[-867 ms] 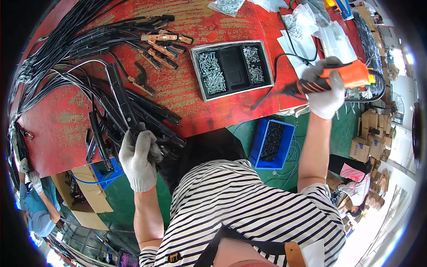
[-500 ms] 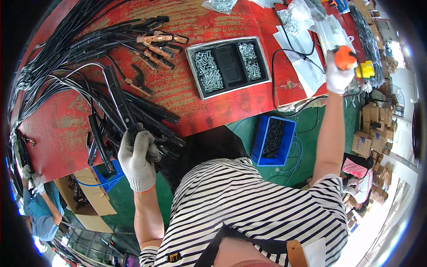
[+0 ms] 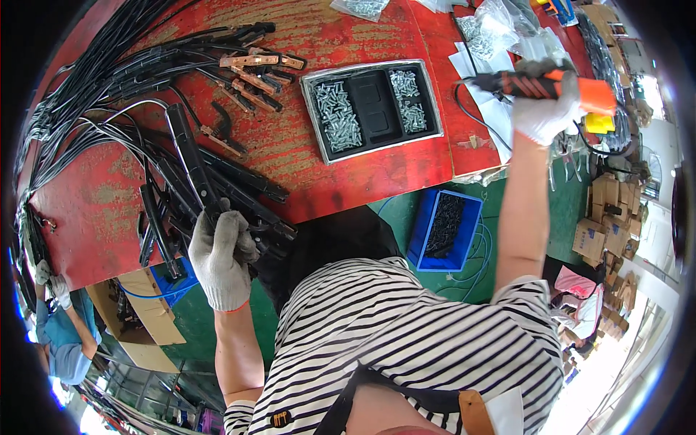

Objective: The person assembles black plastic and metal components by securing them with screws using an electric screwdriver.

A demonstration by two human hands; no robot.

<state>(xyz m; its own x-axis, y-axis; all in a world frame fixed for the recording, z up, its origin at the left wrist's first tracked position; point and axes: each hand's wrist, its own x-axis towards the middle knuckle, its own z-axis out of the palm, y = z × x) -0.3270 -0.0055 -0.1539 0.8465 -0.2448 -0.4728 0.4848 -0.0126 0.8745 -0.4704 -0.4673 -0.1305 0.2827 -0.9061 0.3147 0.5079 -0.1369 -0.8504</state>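
Your left hand point(image 3: 221, 255), gloved in white, is clenched around a black clamp handle point(image 3: 190, 156) at the near edge of the red table point(image 3: 348, 181). The handle runs from your fist away across the table top, among a pile of similar black handles and black cables point(image 3: 94, 87) spread over the table's left part. Your right hand point(image 3: 545, 116), also gloved, grasps an orange and black power screwdriver point(image 3: 544, 81) above the table's right end, its tip pointing left. A metal tray point(image 3: 373, 109) with screws in two side compartments sits on the table between your hands. A blue bin point(image 3: 444, 230) stands below the table's near edge
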